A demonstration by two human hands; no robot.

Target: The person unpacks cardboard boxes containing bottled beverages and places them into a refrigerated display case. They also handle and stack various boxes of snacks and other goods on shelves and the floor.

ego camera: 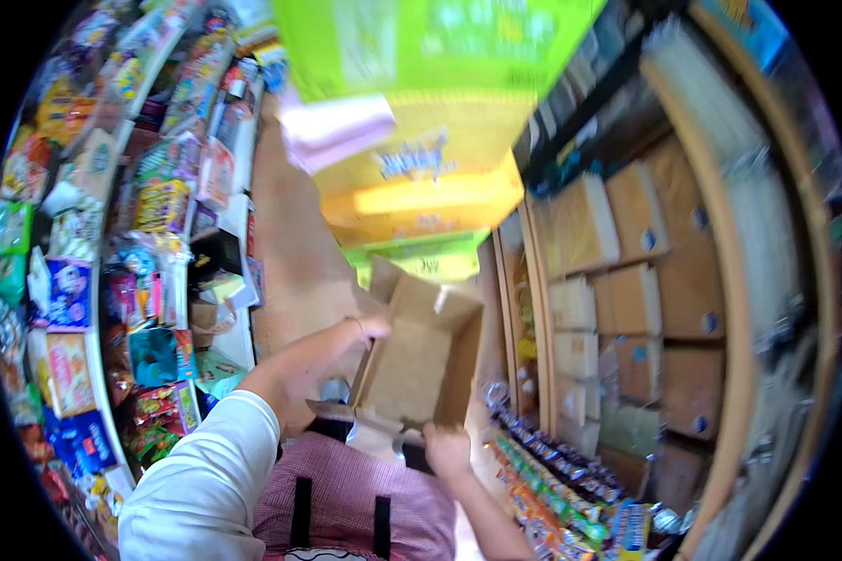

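Note:
An open cardboard box (407, 365) is in front of me, tilted, with its flaps folded outward and its bare inside bottom showing. My left hand (373, 325) grips the upper part of its left side wall. At the near right corner, my right hand (448, 449) is closed on the box's edge; motion blur hides the exact finger positions. Below the box is the pink checked apron (358, 484) I wear, with two black straps.
Large green (449, 42) and yellow cartons (421, 161) are stacked ahead, a pale pink sheet-like item (337, 130) against them. Shelves of packaged snacks (161, 203) line the left. Right, a wooden rack (709, 210) holds brown boxes (631, 294); candy packets (554, 463) lie below.

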